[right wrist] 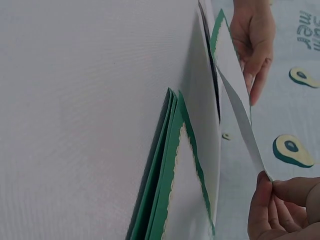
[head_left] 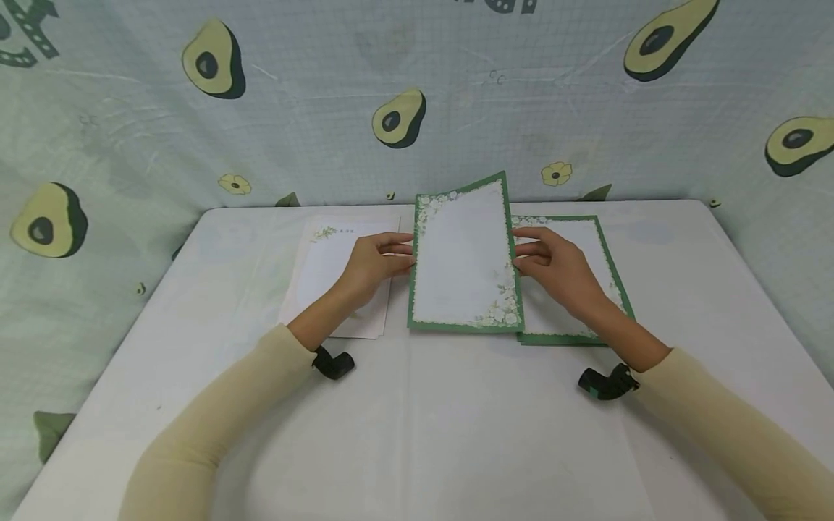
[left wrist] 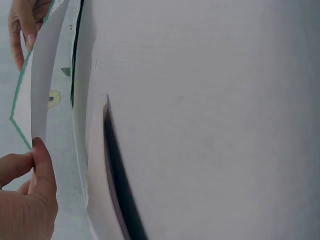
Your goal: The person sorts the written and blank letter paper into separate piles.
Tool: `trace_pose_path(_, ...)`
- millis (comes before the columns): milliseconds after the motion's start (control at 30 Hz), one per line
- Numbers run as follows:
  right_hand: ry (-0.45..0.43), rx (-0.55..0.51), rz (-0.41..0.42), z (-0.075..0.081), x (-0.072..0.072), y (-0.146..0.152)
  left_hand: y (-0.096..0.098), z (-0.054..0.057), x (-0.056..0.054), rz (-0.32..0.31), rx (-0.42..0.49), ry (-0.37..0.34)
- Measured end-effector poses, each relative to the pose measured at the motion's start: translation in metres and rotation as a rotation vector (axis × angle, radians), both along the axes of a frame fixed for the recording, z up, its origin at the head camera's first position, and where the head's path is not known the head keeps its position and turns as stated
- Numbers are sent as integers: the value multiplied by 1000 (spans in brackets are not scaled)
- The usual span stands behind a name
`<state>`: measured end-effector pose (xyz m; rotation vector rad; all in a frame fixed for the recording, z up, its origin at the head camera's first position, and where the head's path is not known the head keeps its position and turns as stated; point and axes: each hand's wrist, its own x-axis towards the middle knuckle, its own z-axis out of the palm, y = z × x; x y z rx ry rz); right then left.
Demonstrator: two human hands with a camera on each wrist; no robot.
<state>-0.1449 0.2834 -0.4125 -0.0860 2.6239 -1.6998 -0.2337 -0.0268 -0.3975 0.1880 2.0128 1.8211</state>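
Observation:
Both hands hold up one sheet of paper (head_left: 464,253) with a green border and white flowers in its corners. My left hand (head_left: 374,264) pinches its left edge, and my right hand (head_left: 547,262) pinches the right edge. The sheet is raised off the table and tilted, its top right corner highest. In the left wrist view the left hand (left wrist: 32,195) has thumb and fingers at the sheet's edge, and the paper bows slightly. The right wrist view shows the right hand (right wrist: 285,205) gripping the opposite edge.
A stack of green-bordered sheets (head_left: 573,289) lies at the right, partly under the right hand and arm. To the left lies a stack of pale sheets (head_left: 326,271) with a small floral print. Both rest on the white table (head_left: 417,434); an avocado-patterned cloth (head_left: 313,130) hangs behind.

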Motion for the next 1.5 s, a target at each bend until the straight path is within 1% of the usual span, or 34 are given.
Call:
trace_pose_path(100, 8, 4, -23, 4, 2, 3, 3, 3, 3, -1, 12, 18)
trace_pose_path(200, 17, 17, -43, 7, 4, 6, 6, 3, 4, -7, 30, 35)
trace_pose_path(367, 24, 42, -63, 11, 9, 13, 11, -3, 3, -11, 48, 29)
trace_pose_path(467, 21, 46, -69, 11, 11, 16, 15, -3, 4, -16, 49, 42)
trace_pose_path(600, 38, 24, -77, 12, 14, 18, 20, -2, 5, -15, 57, 73)
trace_pose_path(700, 74, -7, -81, 12, 13, 18, 22, -2, 3, -8, 75, 84)
trace_pose_path(800, 106, -36, -80, 13, 12, 16, 22, -3, -1, 5, 102, 54)
trace_pose_path(867, 117, -42, -79, 13, 12, 14, 22, -6, -5, 18, 130, 0)
trace_pose_path(1000, 124, -15, -79, 12, 14, 12, 22, -11, -11, 47, 176, -115)
trace_pose_path(1067, 126, -4, -78, 11, 16, 11, 23, -14, -13, 55, 192, -150)
trace_pose_path(1167, 140, -4, -73, 10, 17, 9, 25, -14, -13, 62, 197, -168)
trace_pose_path(1333, 170, -12, -74, 11, 14, 9, 30, -10, -12, 81, 217, -177)
trace_pose_path(1500, 161, -10, -78, 14, 16, 13, 37, -9, -9, 90, 232, -201)
